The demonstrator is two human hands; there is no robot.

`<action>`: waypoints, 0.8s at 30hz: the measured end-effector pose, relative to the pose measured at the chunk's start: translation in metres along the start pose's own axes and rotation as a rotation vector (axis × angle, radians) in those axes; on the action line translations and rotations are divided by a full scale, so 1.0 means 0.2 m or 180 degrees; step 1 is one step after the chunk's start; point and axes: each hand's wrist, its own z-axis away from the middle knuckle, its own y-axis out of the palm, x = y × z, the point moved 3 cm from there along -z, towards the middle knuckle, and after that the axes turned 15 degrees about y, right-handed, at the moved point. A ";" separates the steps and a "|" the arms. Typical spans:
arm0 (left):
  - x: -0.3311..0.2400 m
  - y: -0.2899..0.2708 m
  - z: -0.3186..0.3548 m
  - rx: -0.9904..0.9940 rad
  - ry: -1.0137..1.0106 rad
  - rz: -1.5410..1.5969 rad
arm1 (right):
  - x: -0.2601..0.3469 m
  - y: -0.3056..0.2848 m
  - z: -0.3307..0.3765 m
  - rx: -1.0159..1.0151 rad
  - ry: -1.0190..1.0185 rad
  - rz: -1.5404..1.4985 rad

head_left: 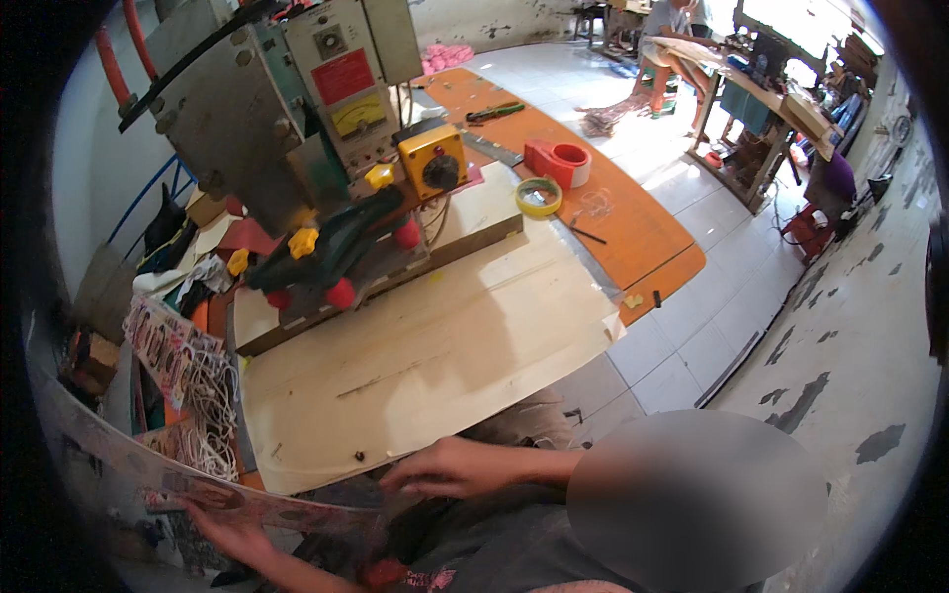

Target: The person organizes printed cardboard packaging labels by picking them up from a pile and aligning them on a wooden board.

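A long, see-through plastic sheet [287, 506] with printed pictures curves across the lower left, in front of the table edge. My left hand [222, 529] grips it, with part of the fingers hidden by the sheet. Close to the sheet's right end is my right hand [440, 469], its fingers loosely bent and slightly blurred, with nothing visible in them. Beyond both hands lies a cream work board [435, 346] with a dark scratch and a small dark knob. A press machine [247, 119] with yellow and red knobs stands over its far side.
Printed sheets with white cords [203, 395] hang at the board's left. Yellow tape [539, 196], a red tape roll [568, 163] and a cutter [494, 113] rest on the orange table [643, 237]. A peeling wall [840, 385] runs along the right. Another person [672, 30] sits far off.
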 end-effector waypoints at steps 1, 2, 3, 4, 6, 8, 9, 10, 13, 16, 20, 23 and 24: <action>-0.01 0.01 0.01 -0.0225 0.0029 -0.0589 | 0.01 -0.05 0.02 -0.0013 0.0223 0.0014; 0.02 -0.04 -0.04 -0.0217 0.0052 -0.0642 | 0.03 -0.10 0.05 -0.0040 0.0443 0.0021; 0.08 -0.16 -0.12 -0.0093 0.0320 -0.1056 | 0.06 -0.12 0.07 0.0016 0.0416 -0.0053; 0.11 -0.22 -0.15 -0.0030 0.0462 -0.1273 | 0.09 -0.17 0.10 -0.0016 0.0552 -0.0158; 0.14 -0.33 -0.17 0.0207 0.0929 -0.1911 | 0.12 -0.24 0.15 -0.0002 0.0694 -0.0315; 0.16 -0.45 -0.20 0.0467 0.1029 -0.2204 | 0.15 -0.32 0.21 -0.0197 0.0633 -0.0363; 0.18 -0.54 -0.22 0.0502 0.0809 -0.2089 | 0.16 -0.35 0.25 -0.0152 0.0649 -0.0398; 0.19 -0.64 -0.25 0.0534 0.0594 -0.1992 | 0.17 -0.39 0.28 -0.0271 0.0774 -0.0733; 0.18 -0.33 -0.12 0.2675 0.0887 -0.2032 | 0.17 -0.54 0.40 -0.0792 0.0809 -0.1005; 0.19 0.01 0.03 0.3604 0.0946 -0.2071 | 0.15 -0.68 0.45 -0.1699 0.0404 -0.0786; 0.15 0.37 0.16 0.4517 0.1239 -0.2364 | 0.11 -0.81 0.43 -0.2398 0.0552 -0.0704; 0.17 0.52 0.23 0.4612 0.1066 -0.2339 | 0.08 -0.83 0.41 -0.1893 0.0749 -0.0805; 0.19 0.55 0.23 0.4633 0.1039 -0.2333 | 0.07 -0.84 0.42 -0.1907 0.0776 -0.0813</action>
